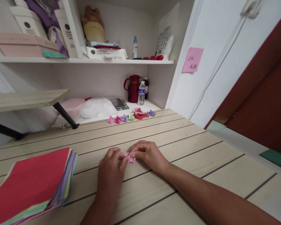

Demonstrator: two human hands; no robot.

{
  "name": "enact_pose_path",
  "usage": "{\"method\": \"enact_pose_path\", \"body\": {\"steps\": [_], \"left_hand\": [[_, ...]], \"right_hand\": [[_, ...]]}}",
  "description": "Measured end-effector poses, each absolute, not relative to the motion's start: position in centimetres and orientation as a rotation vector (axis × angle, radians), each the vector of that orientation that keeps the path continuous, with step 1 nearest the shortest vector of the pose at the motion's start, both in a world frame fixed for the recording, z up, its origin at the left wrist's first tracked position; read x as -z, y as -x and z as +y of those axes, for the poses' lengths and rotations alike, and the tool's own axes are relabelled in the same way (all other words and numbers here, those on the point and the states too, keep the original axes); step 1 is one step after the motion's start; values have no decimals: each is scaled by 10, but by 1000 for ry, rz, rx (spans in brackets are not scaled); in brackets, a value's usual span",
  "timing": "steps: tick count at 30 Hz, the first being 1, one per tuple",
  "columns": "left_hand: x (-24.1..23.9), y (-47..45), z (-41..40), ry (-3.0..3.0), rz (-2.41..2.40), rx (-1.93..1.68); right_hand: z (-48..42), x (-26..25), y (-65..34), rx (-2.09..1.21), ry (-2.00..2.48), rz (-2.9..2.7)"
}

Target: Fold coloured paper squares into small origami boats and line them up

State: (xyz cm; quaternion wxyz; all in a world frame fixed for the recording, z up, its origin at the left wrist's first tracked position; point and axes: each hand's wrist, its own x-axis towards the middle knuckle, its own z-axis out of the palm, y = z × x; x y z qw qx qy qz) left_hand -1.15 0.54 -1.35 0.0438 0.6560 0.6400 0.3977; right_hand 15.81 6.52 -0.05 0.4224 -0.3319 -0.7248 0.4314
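A small piece of folded pink paper (131, 159) is held just above the wooden table (187, 150), near its middle. My left hand (112, 165) pinches its left side between thumb and fingertips. From the right, my right hand (150, 154) grips the same paper with thumb and forefinger. The fingers cover much of the paper, so its exact shape is hard to make out. Beyond my hands, a row of small folded paper pieces lines the table's far edge, among them a red paper boat (140, 116), a green one (131, 117) and a magenta one (118, 119).
A stack of coloured paper (35, 181), red on top, lies at the left. Behind it stands a small raised shelf (28, 99) with black legs. A dark red jug (133, 88) and a water bottle (141, 93) stand at the back under a white shelf (103, 61).
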Motion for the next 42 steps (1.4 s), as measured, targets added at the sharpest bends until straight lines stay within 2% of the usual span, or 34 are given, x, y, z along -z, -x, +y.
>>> {"method": "enact_pose_path", "body": {"steps": [10,25,42], "left_hand": [[12,3,5,-2046,1887,-1334],[9,-4,5,-2039,1957,-1225],[14,-3,6,-2002,1990,-1227]], "right_hand": [[61,-9,-161,-893,843,-1960],[67,-5,-165,-1028,876,-2019],[72,-4,-173,-1039,971,-1964]]}}
